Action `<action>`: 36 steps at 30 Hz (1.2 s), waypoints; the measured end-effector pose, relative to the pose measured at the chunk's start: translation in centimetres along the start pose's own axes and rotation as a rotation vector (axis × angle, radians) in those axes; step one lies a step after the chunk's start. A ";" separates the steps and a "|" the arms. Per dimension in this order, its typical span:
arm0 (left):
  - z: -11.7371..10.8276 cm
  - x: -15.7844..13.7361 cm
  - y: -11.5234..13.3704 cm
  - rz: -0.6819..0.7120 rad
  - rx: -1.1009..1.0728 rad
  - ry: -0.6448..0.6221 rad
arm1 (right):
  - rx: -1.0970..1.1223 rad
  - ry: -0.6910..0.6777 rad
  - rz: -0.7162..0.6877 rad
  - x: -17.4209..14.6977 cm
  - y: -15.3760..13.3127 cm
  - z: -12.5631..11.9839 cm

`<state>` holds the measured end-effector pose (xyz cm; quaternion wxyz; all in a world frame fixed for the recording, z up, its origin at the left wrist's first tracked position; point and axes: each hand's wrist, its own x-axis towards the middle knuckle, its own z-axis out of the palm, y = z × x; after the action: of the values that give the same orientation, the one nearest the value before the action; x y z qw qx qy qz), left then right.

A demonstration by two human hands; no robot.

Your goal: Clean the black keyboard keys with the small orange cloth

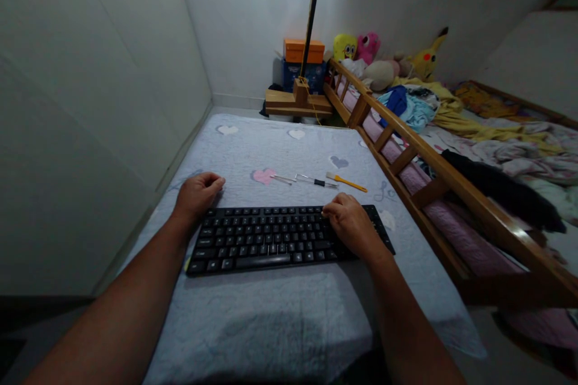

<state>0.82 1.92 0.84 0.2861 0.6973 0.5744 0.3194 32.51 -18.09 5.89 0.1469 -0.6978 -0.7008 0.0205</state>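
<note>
- Keyboard (pixel 266 234) flat on the cloth-covered worktop (pixel 266 313), space bar toward the wearer, long edges roughly square to the body; probably set so for easy reach by both hands. Clock directions below taken from its middle.
- Left hand (pixel 198 194) at ten o'clock, just beside the far corner; fingers curled narrow, perhaps for steadying; cannot tell whether holding anything.
- Right hand (pixel 350 221) at two o'clock, over the keys; fingers bunched narrow near the top rows; cannot tell whether pinching anything small.
- Beyond, in a loose row: thin white sticks (pixel 283 178) at twelve, wire tool (pixel 319 183) with black grip at one, yellow-handled brush (pixel 348 182) between one and two; likely laid there for short reach, clear of the keys.
- Containers far off at twelve: orange box (pixel 303 50) atop blue box (pixel 293 76); contents hidden.
- Railed bed (pixel 424 150) at two: heaped clothes (pixel 410 107) and plush toys (pixel 344 47) inside.
</note>
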 end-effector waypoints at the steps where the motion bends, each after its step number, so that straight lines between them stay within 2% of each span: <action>1: 0.0 0.0 0.0 0.002 -0.002 -0.002 | 0.012 0.009 -0.005 0.2 -0.2 0.2; 6: 0.0 0.1 0.1 0.017 0.001 -0.011 | 0.034 -0.009 -0.011 0.4 -0.3 1.0; 11: -0.1 0.2 0.2 0.028 0.029 -0.019 | -0.020 -0.024 0.035 0.1 0.0 0.2; 15: -0.1 0.2 0.4 0.038 0.048 0.044 | 0.032 -0.012 -0.050 1.5 -1.5 0.2; 21: 0.1 0.3 0.2 0.055 0.015 0.075 | 0.029 0.004 -0.131 3.4 -3.5 2.0; 26: 0.4 0.7 -0.5 0.043 -0.023 0.062 | 0.015 0.034 -0.119 2.9 -2.6 2.6; 36: 0.4 0.6 -0.4 0.022 -0.028 0.053 | 0.006 0.042 -0.019 1.8 0.8 1.9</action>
<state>0.99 2.54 0.36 0.2770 0.6909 0.5696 0.3486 32.86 -15.99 4.16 0.1637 -0.6909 -0.7041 0.0066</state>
